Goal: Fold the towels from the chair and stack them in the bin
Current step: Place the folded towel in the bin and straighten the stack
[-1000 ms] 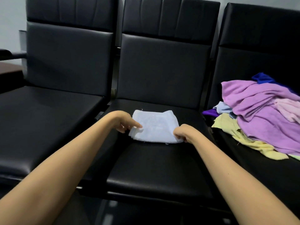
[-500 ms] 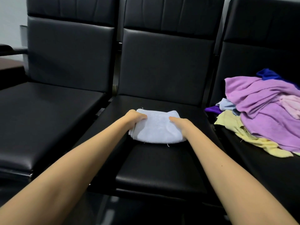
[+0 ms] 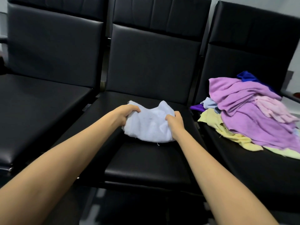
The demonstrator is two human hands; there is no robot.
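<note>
- One folded pale-blue towel, on the middle chair seat, bunched between both hands.
- Handling: soft, light, limp; folds likely slip unless both short ends are held, with support beneath.
- Left hand grips its left end; right hand grips its right end.
- Change: lay flat and neat half a second ago; now squeezed, middle humped.
- Unfolded towel pile, right chair; bin unseen.

Open reach over L seat & mid-seat front; towel pile fills R seat, 3 backrests behind.
</note>
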